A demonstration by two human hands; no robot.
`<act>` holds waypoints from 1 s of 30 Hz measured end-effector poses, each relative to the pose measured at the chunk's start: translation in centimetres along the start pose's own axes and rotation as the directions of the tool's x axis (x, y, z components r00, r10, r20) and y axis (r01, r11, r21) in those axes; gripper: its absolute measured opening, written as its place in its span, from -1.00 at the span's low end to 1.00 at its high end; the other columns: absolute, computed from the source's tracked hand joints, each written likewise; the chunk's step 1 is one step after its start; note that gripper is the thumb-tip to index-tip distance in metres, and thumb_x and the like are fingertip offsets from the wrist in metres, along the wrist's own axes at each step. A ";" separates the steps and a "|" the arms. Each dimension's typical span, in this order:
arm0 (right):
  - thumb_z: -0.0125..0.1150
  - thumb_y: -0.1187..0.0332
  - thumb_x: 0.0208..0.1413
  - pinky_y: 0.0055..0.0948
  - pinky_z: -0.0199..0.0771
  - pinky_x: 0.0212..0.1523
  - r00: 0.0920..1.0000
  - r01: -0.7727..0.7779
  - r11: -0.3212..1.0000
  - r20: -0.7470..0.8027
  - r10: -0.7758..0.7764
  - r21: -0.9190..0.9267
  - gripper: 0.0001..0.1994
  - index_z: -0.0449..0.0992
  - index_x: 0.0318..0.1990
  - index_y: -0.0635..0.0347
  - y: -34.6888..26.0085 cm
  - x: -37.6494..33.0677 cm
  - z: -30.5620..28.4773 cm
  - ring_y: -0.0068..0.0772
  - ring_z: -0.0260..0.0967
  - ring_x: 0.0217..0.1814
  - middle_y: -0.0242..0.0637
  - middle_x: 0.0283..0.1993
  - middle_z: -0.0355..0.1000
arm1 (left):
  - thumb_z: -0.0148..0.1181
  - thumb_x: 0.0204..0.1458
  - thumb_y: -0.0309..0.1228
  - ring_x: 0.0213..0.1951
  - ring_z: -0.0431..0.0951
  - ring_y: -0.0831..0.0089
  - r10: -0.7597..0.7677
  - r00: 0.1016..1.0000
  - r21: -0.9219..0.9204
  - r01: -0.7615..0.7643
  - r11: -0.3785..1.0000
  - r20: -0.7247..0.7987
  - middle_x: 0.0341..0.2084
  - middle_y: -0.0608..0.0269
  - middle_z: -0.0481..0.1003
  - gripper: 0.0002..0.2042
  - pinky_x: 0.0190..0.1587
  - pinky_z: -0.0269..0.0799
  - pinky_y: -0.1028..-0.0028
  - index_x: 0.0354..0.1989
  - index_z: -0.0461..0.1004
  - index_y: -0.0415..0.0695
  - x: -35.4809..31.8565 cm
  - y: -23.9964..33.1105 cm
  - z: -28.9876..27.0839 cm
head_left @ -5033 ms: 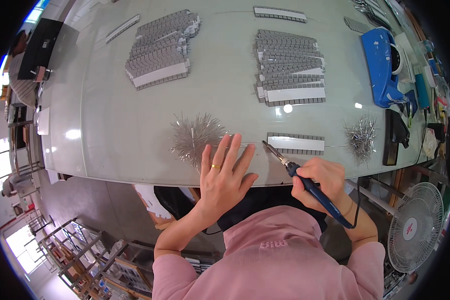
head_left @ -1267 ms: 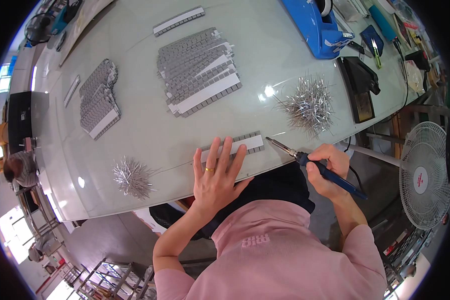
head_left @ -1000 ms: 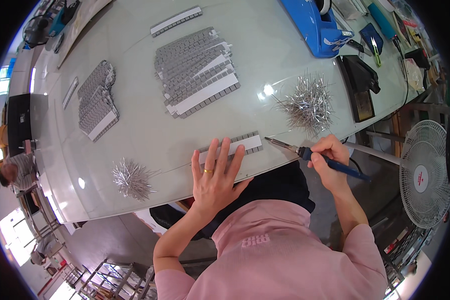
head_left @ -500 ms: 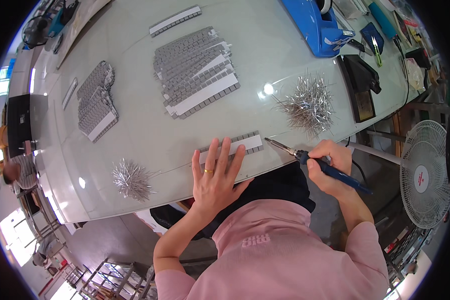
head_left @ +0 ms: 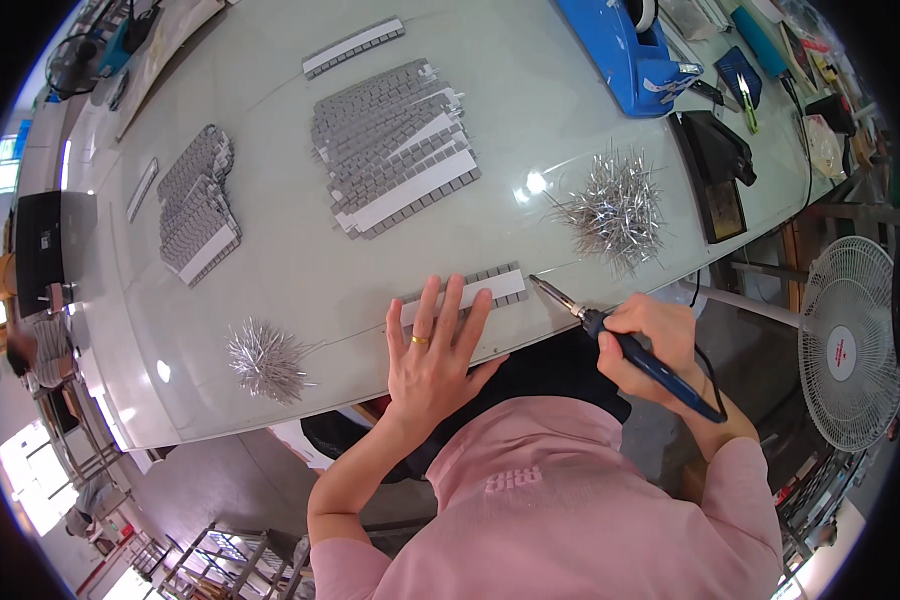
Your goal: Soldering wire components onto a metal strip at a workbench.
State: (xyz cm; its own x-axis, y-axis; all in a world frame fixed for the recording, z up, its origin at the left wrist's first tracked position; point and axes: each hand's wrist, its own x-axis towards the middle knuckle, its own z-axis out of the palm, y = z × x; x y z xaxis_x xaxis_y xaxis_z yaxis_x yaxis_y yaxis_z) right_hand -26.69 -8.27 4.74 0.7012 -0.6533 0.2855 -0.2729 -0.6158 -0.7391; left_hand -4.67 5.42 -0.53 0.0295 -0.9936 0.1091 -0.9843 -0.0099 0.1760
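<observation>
My left hand [head_left: 428,350] lies flat with spread fingers across a grey segmented strip with a white band [head_left: 508,284], holding it down near the table's front edge. The fingers cover the strip's middle. In my right hand [head_left: 660,340] is a dark blue soldering iron [head_left: 594,321], gripped by its handle. Its tip rests at or just beside the strip's right end; whether it touches, I cannot tell. A bundle of thin silvery wires [head_left: 618,212] lies beyond the tip, and another wire bundle [head_left: 267,360] sits left of my left hand.
A large pile of grey strips [head_left: 385,130] lies mid-table, with a smaller pile [head_left: 198,205] to its left. One strip [head_left: 354,47] lies alone at the back. At right are a black iron stand [head_left: 710,165], a blue tape dispenser [head_left: 620,55] and a white fan [head_left: 841,345].
My right hand has shifted slightly left and down, and the iron's handle is tilted more steeply. The iron's tip stays by the strip's right end. My left hand has barely moved.
</observation>
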 end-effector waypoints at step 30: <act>0.17 0.55 0.00 -0.58 0.35 -0.41 0.948 -0.190 0.947 -0.203 0.245 0.258 -0.85 0.36 -0.26 0.28 3.0 -2.3 0.3 -0.53 0.34 -0.48 -0.24 -0.42 0.38 | 0.30 -0.03 -0.22 0.10 0.43 0.34 0.205 0.947 0.086 -0.189 0.978 -0.247 0.03 0.32 0.48 -0.57 0.23 0.10 0.05 0.06 0.50 0.02 -1.9 -0.7 0.7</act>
State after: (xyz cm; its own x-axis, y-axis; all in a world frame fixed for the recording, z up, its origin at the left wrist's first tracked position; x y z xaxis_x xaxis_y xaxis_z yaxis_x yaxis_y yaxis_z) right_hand -28.93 -8.52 1.68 0.4640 -0.8598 0.2133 -0.2220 -0.3460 -0.9116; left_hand -4.18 7.26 -1.56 -0.1306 -0.9155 0.3805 -0.9834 0.1685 0.0679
